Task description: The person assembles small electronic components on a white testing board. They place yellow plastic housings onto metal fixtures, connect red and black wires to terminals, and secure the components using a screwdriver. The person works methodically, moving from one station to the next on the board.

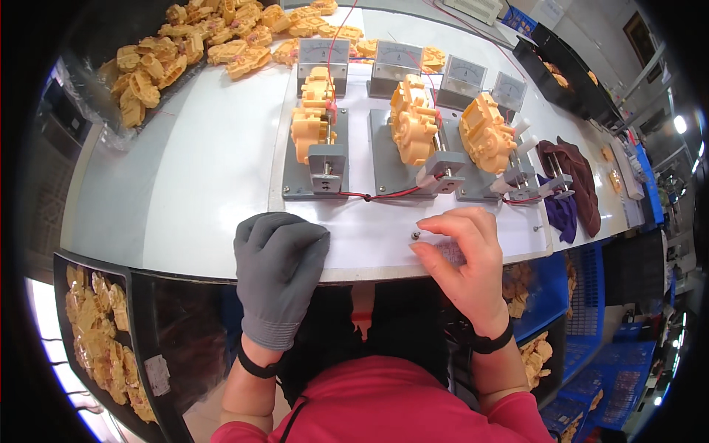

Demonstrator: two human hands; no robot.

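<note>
My left hand (pixel 277 258), in a grey glove, rests at the table's front edge with its fingers curled closed; whatever they may hold is hidden. My bare right hand (pixel 467 260) is at the front edge too, thumb and index finger apart. Between those fingertips lies a small metal piece (pixel 415 235), too small to name surely. Beyond my hands stand grey test fixtures, with yellow plastic gearbox-like housings mounted on them: a left one (pixel 313 122), a middle one (pixel 413 122) and a right one (pixel 487 134). Red and black wires (pixel 384 196) link the fixtures.
Analog meters (pixel 323 55) stand behind the fixtures. A heap of yellow housings (pixel 159 66) fills the far left. Brown cloth (pixel 580 177) and purple cloth (pixel 563 220) lie at right. Below the table are a black bin of housings (pixel 100 340) and blue crates (pixel 583 295).
</note>
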